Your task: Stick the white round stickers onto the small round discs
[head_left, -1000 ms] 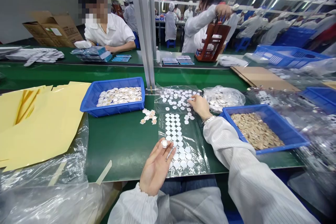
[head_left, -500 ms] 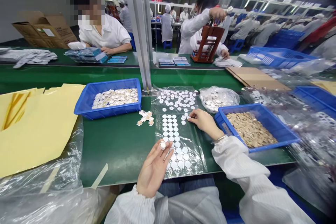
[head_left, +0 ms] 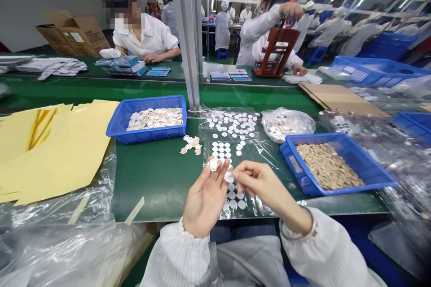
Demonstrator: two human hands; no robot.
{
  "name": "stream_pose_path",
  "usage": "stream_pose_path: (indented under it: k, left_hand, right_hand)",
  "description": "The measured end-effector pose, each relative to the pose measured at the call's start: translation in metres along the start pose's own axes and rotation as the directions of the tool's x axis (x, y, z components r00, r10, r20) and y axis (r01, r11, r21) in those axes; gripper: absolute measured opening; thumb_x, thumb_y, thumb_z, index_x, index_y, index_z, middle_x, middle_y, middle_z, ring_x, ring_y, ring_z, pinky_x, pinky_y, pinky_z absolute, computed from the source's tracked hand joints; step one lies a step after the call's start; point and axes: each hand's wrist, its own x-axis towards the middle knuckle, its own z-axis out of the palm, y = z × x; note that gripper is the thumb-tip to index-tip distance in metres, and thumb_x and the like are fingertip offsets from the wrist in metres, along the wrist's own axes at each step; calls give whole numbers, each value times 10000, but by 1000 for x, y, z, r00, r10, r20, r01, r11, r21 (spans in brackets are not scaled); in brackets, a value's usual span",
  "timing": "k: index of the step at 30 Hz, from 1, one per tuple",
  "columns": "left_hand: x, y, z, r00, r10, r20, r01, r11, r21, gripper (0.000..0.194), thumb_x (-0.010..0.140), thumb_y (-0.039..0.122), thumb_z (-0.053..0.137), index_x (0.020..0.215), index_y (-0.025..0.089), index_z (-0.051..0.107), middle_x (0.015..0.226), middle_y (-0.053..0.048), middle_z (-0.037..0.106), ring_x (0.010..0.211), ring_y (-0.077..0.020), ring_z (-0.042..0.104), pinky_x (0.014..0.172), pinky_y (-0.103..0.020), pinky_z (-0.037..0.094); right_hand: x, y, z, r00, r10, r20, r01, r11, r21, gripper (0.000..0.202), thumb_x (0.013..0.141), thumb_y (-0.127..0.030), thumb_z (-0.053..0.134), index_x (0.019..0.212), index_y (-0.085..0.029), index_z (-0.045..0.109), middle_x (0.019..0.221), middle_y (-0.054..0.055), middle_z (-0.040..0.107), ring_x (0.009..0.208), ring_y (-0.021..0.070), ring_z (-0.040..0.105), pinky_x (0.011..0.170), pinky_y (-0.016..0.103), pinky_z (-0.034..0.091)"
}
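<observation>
Palm up, my left hand [head_left: 206,197] holds a round white-rimmed piece [head_left: 213,164] at its fingertips. Close beside it, my right hand [head_left: 257,184] pinches a small white disc [head_left: 229,176] near the left fingers. Beneath both hands, rows of white discs [head_left: 221,149] lie on clear plastic on the green table [head_left: 151,188]. A few loose discs [head_left: 240,146] are to the right of the rows, and more are scattered behind on a plastic sheet. Several round pieces [head_left: 191,143] form a small cluster to the left of the rows.
A blue tray [head_left: 148,136] of white-rimmed pieces stands back left; another blue tray [head_left: 340,188] at right holds wooden discs. A plastic bag of discs [head_left: 288,123] sits behind it. Yellow sheets [head_left: 77,152] cover the left. A metal post [head_left: 187,40] rises behind; two people work across.
My right hand has come from the loose discs toward my left hand, now with a white disc pinched in it. My left hand is slightly higher in view. The whole view has shifted a little.
</observation>
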Motion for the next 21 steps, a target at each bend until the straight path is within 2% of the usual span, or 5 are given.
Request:
stream_pose_path:
  k: [5,11,13,16,21]
  left_hand:
    - [-8,-3,21,991,12,137,-10,1000,-14,199,924,184,478,919,180,677,871,-28,725,1112,-195,629,1084,-378,392]
    - [-18,-3,26,973,-34,229,34,999,5,182,913,197,492,945,199,672,847,-7,726,1092,-188,639,1086,-384,389]
    - [-20,-2,28,965,-57,255,53,998,23,179,908,201,495,930,211,673,825,1,725,1076,-191,646,1070,-388,405]
    - [-22,-1,29,957,-93,274,81,995,56,162,897,217,511,911,229,671,819,10,731,1058,-193,654,1054,-391,414]
    - [-23,-1,29,943,-114,313,106,994,42,107,868,245,564,884,250,669,813,32,738,1032,-175,662,1072,-384,394]
  right_hand:
    - [-21,-4,25,999,-16,-41,19,997,69,282,827,-410,611,682,-178,543,488,-52,546,417,57,422,421,187,325]
    - [-39,-2,23,918,-341,-202,289,925,-246,167,862,-312,608,747,-202,556,554,-55,508,468,78,427,436,207,355]
    - [-43,-2,19,857,-490,-161,416,840,-347,93,855,-251,626,937,-226,591,637,-48,539,497,84,441,460,211,394]
    - [-44,-4,12,784,-620,-32,538,703,-465,351,857,-185,621,1187,-270,539,747,-27,572,550,93,468,502,221,436]
    - [-44,-7,13,789,-615,6,531,676,-510,345,879,-219,602,1216,-260,541,658,-48,537,456,78,417,419,212,389]
